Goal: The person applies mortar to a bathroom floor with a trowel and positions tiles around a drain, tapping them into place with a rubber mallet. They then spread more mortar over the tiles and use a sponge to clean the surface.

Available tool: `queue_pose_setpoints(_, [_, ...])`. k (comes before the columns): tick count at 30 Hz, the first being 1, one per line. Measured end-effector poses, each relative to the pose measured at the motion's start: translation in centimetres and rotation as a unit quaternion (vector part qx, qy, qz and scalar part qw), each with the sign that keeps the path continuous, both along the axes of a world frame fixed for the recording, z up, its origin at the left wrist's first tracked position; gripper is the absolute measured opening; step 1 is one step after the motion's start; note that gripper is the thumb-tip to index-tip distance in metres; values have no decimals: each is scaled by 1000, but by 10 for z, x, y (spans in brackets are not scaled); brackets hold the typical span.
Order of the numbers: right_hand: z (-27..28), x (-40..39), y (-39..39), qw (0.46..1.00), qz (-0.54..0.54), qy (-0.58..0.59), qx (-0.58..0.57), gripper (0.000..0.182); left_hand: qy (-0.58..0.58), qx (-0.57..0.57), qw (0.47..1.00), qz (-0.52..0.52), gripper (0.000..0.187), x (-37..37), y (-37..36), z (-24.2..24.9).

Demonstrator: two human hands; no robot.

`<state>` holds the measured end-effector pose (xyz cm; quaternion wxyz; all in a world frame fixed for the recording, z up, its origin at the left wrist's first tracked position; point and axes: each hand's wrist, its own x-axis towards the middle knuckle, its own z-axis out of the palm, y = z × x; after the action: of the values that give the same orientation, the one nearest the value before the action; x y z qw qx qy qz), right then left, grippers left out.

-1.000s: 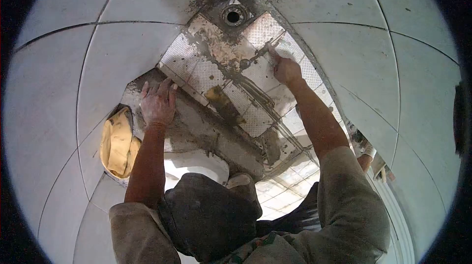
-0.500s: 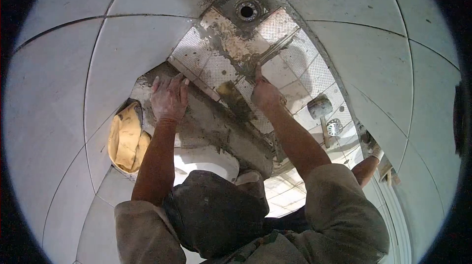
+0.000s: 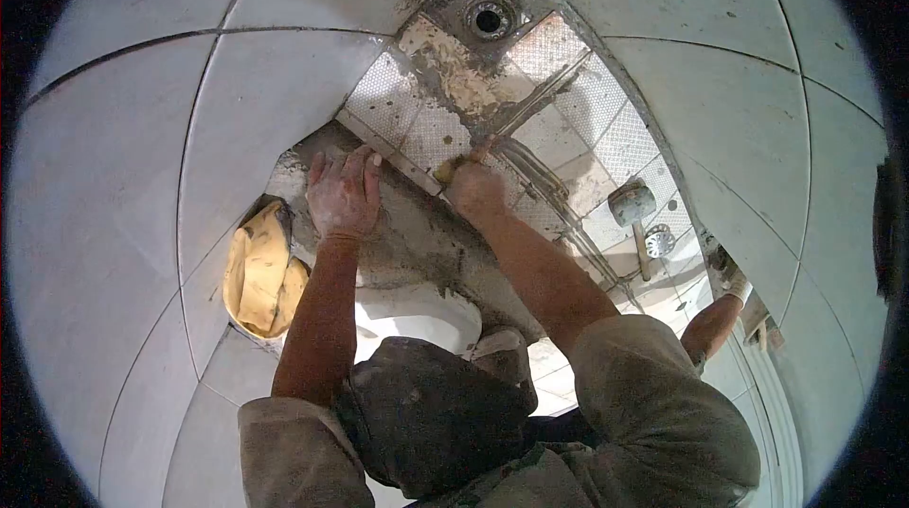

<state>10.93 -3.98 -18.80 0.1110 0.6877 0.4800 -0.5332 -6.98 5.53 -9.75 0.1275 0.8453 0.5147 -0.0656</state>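
Observation:
My left hand (image 3: 346, 194) lies flat with fingers stretched out on a cement-smeared ledge (image 3: 407, 224), its fingertips at the narrow tile strip (image 3: 390, 150) along the edge. My right hand (image 3: 476, 191) is closed over a yellowish, sponge-like piece (image 3: 445, 170) on the patterned floor tiles (image 3: 436, 132). Most of that piece is hidden under the hand. Dark wet cement lines the tile joints (image 3: 540, 167) beside the right hand. A grey-headed mallet (image 3: 632, 203) rests on the tiles further right, close to a round perforated drain cover (image 3: 660, 240).
A round floor drain (image 3: 490, 20) sits at the far corner. Large grey wall tiles (image 3: 275, 82) rise on both sides. A yellow crumpled container (image 3: 256, 271) stands left, and a white curved fixture (image 3: 426, 319) lies below the ledge. Beyond my right sleeve shows a bare limb (image 3: 712, 326).
My right hand has moved left and toward me, from the tile joint onto the yellowish piece, and closed over it. My left hand stays on the ledge. The view has shifted slightly.

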Motion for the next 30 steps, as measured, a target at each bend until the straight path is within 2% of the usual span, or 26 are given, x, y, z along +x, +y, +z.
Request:
queue_pose_setpoints(1, [-4,-6,2,1000,-2,1,0,43,4,-5,1000,8,30,0,0,0])
queue_pose_setpoints(3, [-12,-22,5,999,-41,-20,18,29,3,0,1000,1,30,0,1,0])
queue_pose_setpoints(7, [20,-29,38,992,-99,-60,42,28,-19,7,1000,8,28,-3,-1,-3])
queue_pose_setpoints(10, [11,-34,58,994,-96,-39,24,29,-37,15,999,2,27,-4,-1,-5])
queue_pose_setpoints(13, [-3,-42,73,974,-162,-52,146,29,-23,35,999,-17,26,-3,0,-3])
queue_pose_setpoints(16, [-6,-32,105,977,-144,-40,154,30,-16,-2,1000,0,26,2,2,5])
queue_pose_setpoints(18, [-7,-21,127,989,-105,10,106,42,-26,7,1000,0,26,-1,1,1])
queue_pose_setpoints(22, [5,-5,141,988,-66,-18,139,52,-20,7,1000,-12,27,-3,1,0])
queue_pose_setpoints(25, [11,9,143,990,-91,-31,107,69,14,-5,1000,-3,29,-4,-1,-2])
queue_pose_setpoints(28, [-2,19,146,986,-51,-27,156,85,-19,7,1000,-20,30,-7,0,-3])
queue_pose_setpoints(30, [-14,21,154,981,-103,-27,165,67,-9,21,999,-24,30,-5,1,-2])
